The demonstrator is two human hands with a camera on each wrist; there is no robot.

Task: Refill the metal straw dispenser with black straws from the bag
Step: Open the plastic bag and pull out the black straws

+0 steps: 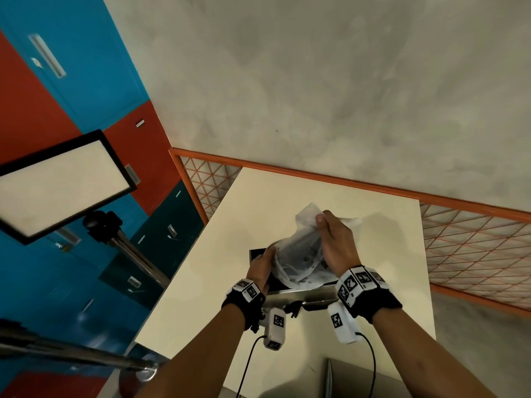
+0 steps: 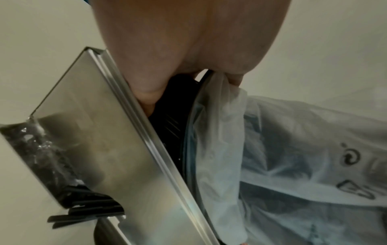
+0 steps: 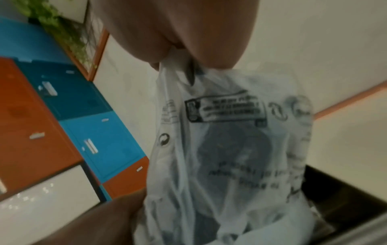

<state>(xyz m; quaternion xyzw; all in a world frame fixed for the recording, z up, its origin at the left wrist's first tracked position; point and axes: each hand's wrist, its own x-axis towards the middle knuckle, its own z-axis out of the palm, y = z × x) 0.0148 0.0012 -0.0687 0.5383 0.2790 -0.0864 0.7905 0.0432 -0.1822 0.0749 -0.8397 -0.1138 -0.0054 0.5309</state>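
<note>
Straws (image 2: pixel 167 126) mostly behind bag (image 1: pixel 298 254)

The bag (image 1: pixel 298 254) covers most of the dispenser (image 1: pixel 298 297) opening, so the straws inside stay unseen. The bag's print (image 3: pixel 226 111) is too blurred to read. The left hand (image 2: pixel 184 41) fingertips are hidden behind plastic.

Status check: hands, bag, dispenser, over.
Right hand pinches bag top, held over open dispenser. Left hand grips bag's lower end at dispenser rim. Black straws poke from dispenser slot. Nothing blocking.
</note>
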